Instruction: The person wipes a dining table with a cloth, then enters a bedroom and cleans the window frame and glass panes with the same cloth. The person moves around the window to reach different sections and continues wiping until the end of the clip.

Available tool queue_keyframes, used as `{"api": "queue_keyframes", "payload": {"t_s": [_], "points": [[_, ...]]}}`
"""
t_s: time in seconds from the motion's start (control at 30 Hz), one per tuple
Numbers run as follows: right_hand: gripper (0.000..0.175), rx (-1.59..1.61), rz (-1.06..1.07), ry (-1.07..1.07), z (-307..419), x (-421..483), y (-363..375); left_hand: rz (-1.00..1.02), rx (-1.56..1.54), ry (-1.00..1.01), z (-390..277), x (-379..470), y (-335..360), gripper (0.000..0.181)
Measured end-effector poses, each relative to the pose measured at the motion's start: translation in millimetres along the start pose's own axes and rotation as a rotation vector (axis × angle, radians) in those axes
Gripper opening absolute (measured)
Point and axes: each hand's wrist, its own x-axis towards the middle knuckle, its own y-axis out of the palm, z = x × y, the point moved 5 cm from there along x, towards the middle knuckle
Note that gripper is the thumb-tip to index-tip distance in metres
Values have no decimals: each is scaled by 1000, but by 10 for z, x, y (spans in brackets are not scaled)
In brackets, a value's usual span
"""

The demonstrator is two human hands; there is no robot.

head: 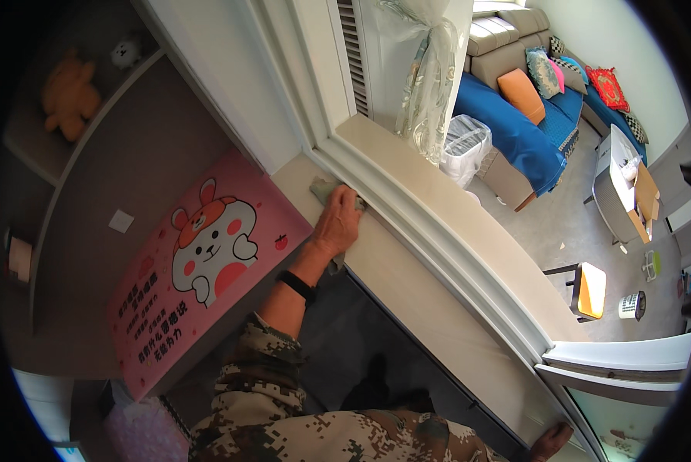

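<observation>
My left hand [338, 222], with a black band on the wrist, presses a grey-green cloth [324, 189] onto the pale stone windowsill [403, 271]. The cloth shows beyond the fingers, and a bit hangs below the wrist. It lies near the sill's inner corner, beside the white window frame [432, 248]. At the lower right, my right hand [550, 442] rests at the other end of the sill, by the frame of a glass sash [616, 421]. The picture's lower edge cuts it off, and its fingers are partly hidden.
A desk with a pink cartoon mat [212, 260] adjoins the sill on the left, under shelves holding an orange plush toy [71, 95]. Beyond the opening are a tied-up curtain [426, 86], a sofa [513, 133], a cabinet with an open carton [622, 190] and a stool [589, 291].
</observation>
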Motion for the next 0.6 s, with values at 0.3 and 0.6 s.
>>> {"api": "queue_keyframes", "payload": {"t_s": [0.3, 0.6], "points": [[27, -66, 5, 16, 68, 28, -27, 71, 193, -180, 757, 522, -350, 34], [33, -83, 36, 24, -49, 13, 11, 19, 441, -374, 1130, 570, -604, 26]]}}
